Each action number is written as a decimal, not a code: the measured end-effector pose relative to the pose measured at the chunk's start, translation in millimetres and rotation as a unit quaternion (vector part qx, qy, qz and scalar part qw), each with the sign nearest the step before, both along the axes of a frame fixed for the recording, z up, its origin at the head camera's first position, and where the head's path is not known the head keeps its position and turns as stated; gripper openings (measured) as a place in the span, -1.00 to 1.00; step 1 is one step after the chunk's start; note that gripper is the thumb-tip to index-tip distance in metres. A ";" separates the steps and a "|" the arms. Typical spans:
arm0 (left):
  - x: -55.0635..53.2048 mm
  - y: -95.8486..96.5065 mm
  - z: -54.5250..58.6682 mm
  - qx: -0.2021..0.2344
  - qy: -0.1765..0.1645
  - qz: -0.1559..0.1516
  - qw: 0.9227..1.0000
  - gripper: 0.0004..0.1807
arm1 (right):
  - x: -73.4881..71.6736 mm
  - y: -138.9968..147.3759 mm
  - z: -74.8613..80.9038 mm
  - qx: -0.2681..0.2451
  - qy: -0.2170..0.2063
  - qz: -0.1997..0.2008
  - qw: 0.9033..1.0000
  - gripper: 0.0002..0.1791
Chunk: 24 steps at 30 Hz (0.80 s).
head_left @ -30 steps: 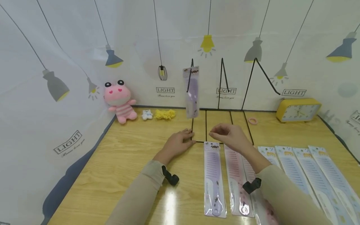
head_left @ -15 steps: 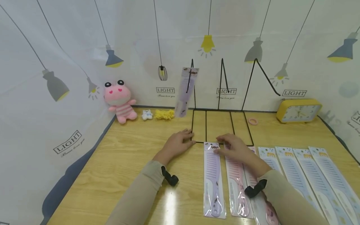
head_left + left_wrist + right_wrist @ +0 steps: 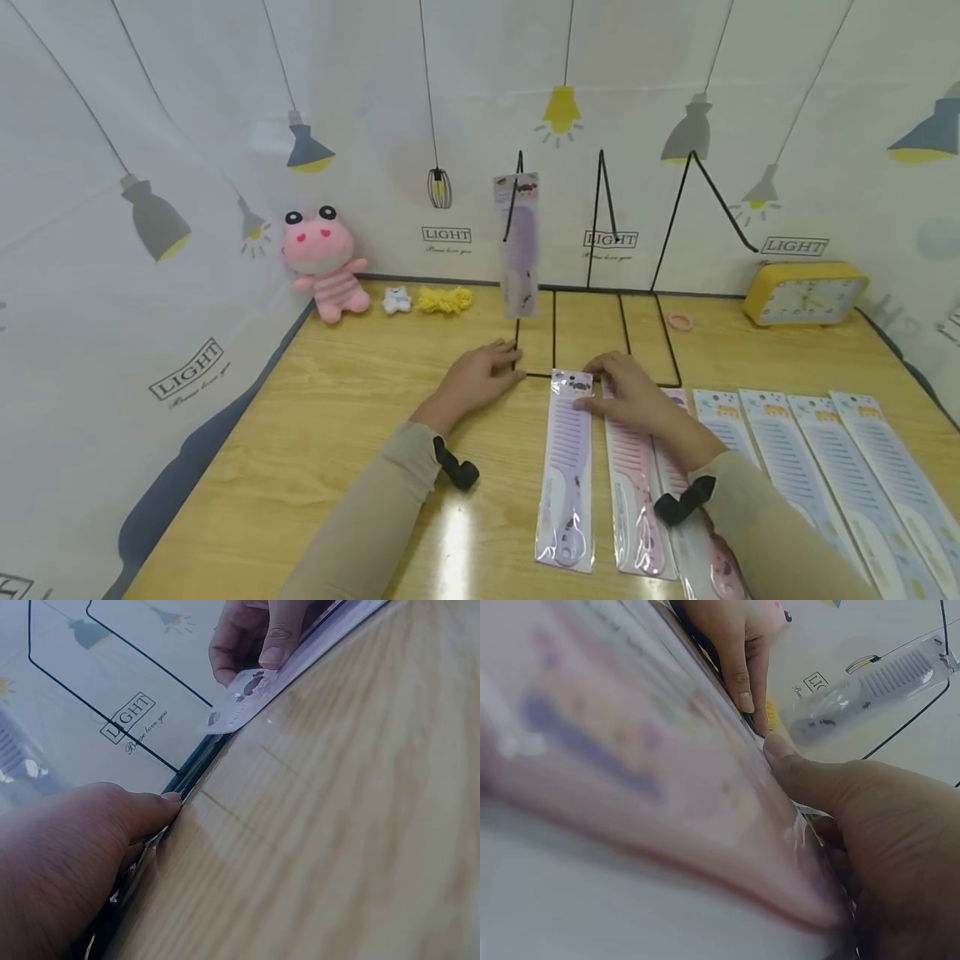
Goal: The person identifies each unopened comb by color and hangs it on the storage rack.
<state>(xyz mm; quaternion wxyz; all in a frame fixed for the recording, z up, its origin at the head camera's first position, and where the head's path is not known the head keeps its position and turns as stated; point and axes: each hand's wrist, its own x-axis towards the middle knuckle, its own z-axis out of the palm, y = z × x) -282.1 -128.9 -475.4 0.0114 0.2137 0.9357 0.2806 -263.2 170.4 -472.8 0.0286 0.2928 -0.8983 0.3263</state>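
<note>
My right hand point(image 3: 633, 396) pinches the top right corner of a purple comb point(image 3: 567, 467) in a clear packet; in the left wrist view the thumb lies over its printed card point(image 3: 251, 686). The comb's handle points toward me. My left hand point(image 3: 472, 383) rests at the left front corner of the black wire rack point(image 3: 554, 333), fingers nearly straight, thumb touching the base wire in the left wrist view. From the rack's left hook hangs another packaged purple comb point(image 3: 522, 258). The middle and right hooks carry nothing.
Packaged pink combs point(image 3: 637, 500) lie under and beside my right arm, with several blue ones point(image 3: 825, 467) farther right. Along the back stand a pink plush toy point(image 3: 330, 267), a small white bear point(image 3: 397, 300), yellow yarn point(image 3: 445, 300), a pink ring point(image 3: 680, 322) and a yellow clock point(image 3: 806, 293).
My right hand has come down from above the rack's front to the purple comb and taken its corner; the comb has tilted slightly. The hanging comb has swung. The left hand keeps its place.
</note>
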 end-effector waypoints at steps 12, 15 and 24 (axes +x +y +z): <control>-0.8 0.8 -2.3 0.000 -0.001 -0.003 1.000 -0.42 | 0.6 1.3 -1.4 -0.041 0.013 0.001 0.999 -0.59; -0.1 0.9 -1.6 0.003 -0.001 -0.004 1.000 -0.42 | 0.3 1.7 -2.3 -0.041 0.023 -0.002 0.999 -0.65; 0.7 1.1 0.6 -0.001 -0.003 -0.006 1.000 -0.41 | 1.5 2.6 -0.8 -0.067 0.017 -0.038 0.997 -0.76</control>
